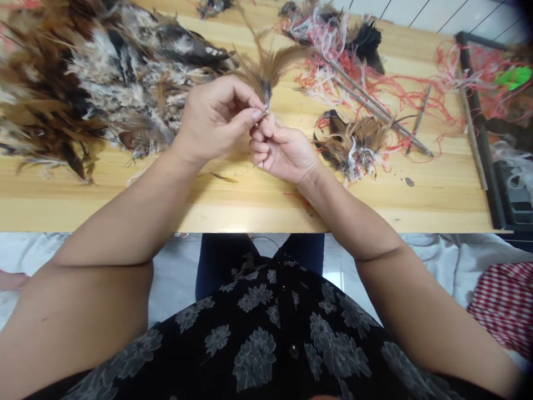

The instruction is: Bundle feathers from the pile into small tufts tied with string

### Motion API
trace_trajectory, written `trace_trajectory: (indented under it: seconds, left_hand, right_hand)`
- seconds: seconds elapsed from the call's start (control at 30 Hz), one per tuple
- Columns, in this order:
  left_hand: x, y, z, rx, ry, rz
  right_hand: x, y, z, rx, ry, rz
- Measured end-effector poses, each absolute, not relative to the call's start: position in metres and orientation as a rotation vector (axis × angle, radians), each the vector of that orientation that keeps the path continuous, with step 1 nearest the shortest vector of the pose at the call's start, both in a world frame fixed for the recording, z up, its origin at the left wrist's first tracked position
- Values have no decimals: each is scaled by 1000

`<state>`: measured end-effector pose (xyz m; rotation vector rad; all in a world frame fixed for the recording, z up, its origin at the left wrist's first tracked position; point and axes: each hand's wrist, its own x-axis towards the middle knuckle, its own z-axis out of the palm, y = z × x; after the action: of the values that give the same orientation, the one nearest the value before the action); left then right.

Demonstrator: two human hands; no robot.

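Observation:
A small bunch of brown feathers fans upward over the wooden table. Its quill ends are pinched between both hands at the table's middle. My left hand is closed, thumb and fingers pressed on the base of the bunch. My right hand is curled closed just below it, fingertips touching the same quill ends. A big heap of brown, white and black feathers lies to the left of my left hand.
A tied feather bundle lies right of my right hand. Thin sticks and tangled red and white string cover the back right. A dark frame stands at the table's right edge. Red checked cloth is below.

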<state>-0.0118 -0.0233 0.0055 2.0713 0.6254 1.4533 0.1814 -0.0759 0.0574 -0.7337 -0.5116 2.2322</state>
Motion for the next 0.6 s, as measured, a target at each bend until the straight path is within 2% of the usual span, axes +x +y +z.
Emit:
trace_trajectory:
  seconds: [0.6]
  left_hand:
    - [-20, -16, 7, 2072, 675, 1299]
  right_hand:
    - [177, -74, 55, -768, -377, 2189]
